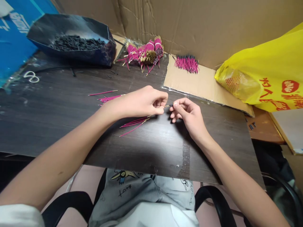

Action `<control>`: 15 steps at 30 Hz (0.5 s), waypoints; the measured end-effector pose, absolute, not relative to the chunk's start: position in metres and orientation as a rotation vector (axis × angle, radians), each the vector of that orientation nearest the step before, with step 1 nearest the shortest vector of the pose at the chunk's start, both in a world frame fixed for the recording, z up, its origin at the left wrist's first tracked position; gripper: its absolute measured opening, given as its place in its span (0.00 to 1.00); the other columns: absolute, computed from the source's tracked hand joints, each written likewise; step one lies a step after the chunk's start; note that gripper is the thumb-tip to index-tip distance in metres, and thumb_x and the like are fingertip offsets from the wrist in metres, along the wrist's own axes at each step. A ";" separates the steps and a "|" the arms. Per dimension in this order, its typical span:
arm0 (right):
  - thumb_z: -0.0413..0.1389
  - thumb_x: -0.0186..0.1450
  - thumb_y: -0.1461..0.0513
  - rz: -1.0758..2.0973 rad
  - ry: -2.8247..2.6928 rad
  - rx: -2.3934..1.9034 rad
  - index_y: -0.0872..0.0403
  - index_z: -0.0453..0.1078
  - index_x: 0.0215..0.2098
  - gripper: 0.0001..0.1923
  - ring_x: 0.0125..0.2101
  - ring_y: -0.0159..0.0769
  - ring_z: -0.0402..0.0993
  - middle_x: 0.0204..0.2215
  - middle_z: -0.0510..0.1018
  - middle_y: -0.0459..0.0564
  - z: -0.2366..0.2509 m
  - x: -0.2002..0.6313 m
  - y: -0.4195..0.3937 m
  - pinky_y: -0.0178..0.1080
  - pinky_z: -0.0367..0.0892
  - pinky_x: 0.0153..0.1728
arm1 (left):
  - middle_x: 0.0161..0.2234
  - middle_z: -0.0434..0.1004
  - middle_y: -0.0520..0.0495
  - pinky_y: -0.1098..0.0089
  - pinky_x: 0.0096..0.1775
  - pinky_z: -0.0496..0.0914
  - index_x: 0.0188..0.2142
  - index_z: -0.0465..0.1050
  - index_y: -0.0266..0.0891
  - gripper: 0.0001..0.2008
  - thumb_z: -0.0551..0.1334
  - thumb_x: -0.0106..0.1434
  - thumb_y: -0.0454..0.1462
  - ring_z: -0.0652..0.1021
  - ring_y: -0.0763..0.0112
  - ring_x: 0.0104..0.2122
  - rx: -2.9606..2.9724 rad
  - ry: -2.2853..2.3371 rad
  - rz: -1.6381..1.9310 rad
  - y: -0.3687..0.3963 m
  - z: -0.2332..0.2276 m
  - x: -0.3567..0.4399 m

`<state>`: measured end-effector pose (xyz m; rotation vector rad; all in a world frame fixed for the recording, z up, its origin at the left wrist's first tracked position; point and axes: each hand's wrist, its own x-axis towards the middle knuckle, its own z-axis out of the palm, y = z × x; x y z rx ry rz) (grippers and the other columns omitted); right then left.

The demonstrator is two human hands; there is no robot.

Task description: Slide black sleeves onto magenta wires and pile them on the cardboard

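Over the middle of the dark table, my left hand (149, 101) is closed in a pinch on a thin wire with a gold terminal (167, 106); the rest of that wire is hidden by the hand. The fingertips of my right hand (188, 112) pinch a small black sleeve (171, 105) at the terminal's tip. How far the sleeve covers the terminal I cannot tell. Loose pink wires (134, 122) with gold ends lie below my left hand, and more pink wires (109, 99) lie behind its wrist.
At the back left stands a dark bag (94, 60) holding many black sleeves (75, 43). Banded bundles of pink wires (148, 52) lie at the back. Pink wires with black ends (187, 64) rest on a cardboard sheet (201, 83), beside a yellow bag (265, 69). White bands (31, 76) lie left.
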<state>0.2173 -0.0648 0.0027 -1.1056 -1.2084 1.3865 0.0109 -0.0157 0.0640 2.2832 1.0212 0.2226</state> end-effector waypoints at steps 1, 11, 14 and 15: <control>0.67 0.66 0.51 1.379 -1.221 -1.112 0.55 0.70 0.39 0.17 0.27 0.29 0.77 0.33 0.80 0.48 0.003 0.217 -0.065 0.33 0.76 0.26 | 0.27 0.74 0.55 0.73 0.33 0.57 0.31 0.71 0.37 0.03 0.62 0.62 0.33 0.70 0.78 0.27 2.281 1.022 0.224 -0.016 0.064 0.011; 0.67 0.67 0.50 1.336 -1.303 -1.098 0.55 0.71 0.39 0.18 0.26 0.27 0.76 0.32 0.79 0.47 0.001 0.217 -0.066 0.31 0.75 0.25 | 0.29 0.77 0.52 0.72 0.35 0.56 0.36 0.74 0.37 0.06 0.60 0.69 0.36 0.69 0.76 0.28 2.314 1.006 0.212 -0.016 0.065 0.011; 0.68 0.66 0.49 1.348 -1.298 -1.109 0.55 0.71 0.39 0.19 0.27 0.27 0.76 0.32 0.79 0.47 0.001 0.219 -0.064 0.31 0.75 0.26 | 0.29 0.77 0.52 0.72 0.35 0.56 0.38 0.75 0.37 0.08 0.58 0.70 0.37 0.69 0.75 0.28 2.325 1.015 0.220 -0.015 0.064 0.011; 0.68 0.66 0.49 1.362 -1.288 -1.109 0.55 0.71 0.39 0.20 0.27 0.28 0.76 0.33 0.79 0.47 0.002 0.220 -0.064 0.32 0.75 0.26 | 0.30 0.78 0.51 0.72 0.36 0.56 0.38 0.76 0.37 0.08 0.58 0.71 0.37 0.70 0.75 0.28 2.319 1.016 0.230 -0.014 0.064 0.011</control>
